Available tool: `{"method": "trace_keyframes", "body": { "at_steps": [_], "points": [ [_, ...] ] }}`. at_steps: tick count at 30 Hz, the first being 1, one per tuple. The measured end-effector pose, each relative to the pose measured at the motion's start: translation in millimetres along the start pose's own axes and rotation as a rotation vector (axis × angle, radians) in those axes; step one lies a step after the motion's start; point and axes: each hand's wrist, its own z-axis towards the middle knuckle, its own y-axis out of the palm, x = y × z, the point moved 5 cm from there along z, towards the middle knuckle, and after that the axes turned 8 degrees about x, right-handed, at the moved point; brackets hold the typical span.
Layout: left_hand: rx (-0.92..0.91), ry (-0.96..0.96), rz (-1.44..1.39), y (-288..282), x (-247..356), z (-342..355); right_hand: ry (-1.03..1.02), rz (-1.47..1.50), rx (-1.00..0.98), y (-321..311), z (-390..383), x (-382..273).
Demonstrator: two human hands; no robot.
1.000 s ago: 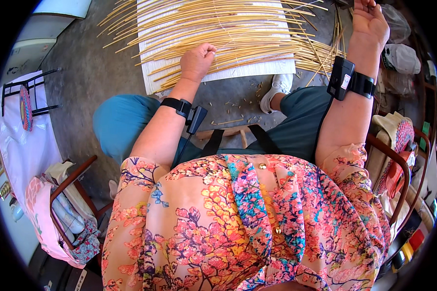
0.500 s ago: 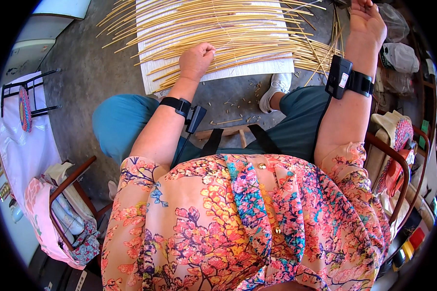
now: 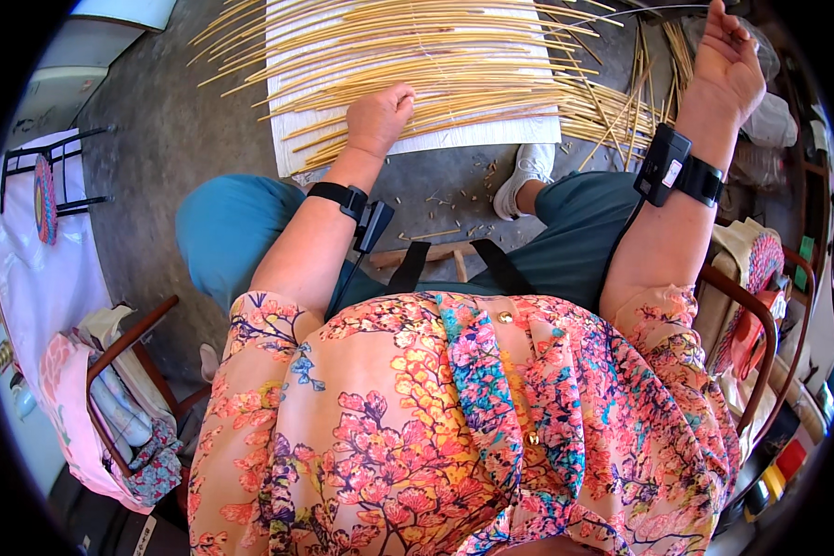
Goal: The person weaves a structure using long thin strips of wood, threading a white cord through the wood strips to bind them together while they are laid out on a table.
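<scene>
The left hand (image 3: 378,119) rests on the yellow reeds (image 3: 435,65), fingers curled together onto them; the fingertips are hidden. The reeds fan across a white board (image 3: 454,137) on the floor, cut off at the top edge. Farther right, the right hand (image 3: 727,57) is raised with fingers loosely curled; whether it grips a dark thin strand (image 3: 621,11) is unclear.

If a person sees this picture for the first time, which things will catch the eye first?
First comes the fan of pale yellow reeds, spread over a white board on the grey floor at the top. The left hand presses on the reeds near the board's lower edge, while the right hand is raised at the upper right. Below, a bright flowered blouse fills the lower middle.
</scene>
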Motion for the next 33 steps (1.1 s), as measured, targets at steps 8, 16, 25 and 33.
{"method": "trace_keyframes", "body": {
  "at_steps": [8, 16, 25, 33],
  "points": [
    [-0.014, -0.011, -0.006, 3, -2, -1, 0.018, -0.066, -0.244, 40, -31, -24],
    [-0.13, -0.167, -0.239, 13, -17, 7, 0.516, 0.029, -0.728, 99, -110, -54],
    [-0.197, -0.487, -0.53, -14, 0, 14, 0.546, 0.071, -0.846, 82, -139, -35],
    [0.06, 0.043, 0.016, -23, 7, 16, 0.66, 0.099, -0.61, 28, -125, 17]
  ]
}}
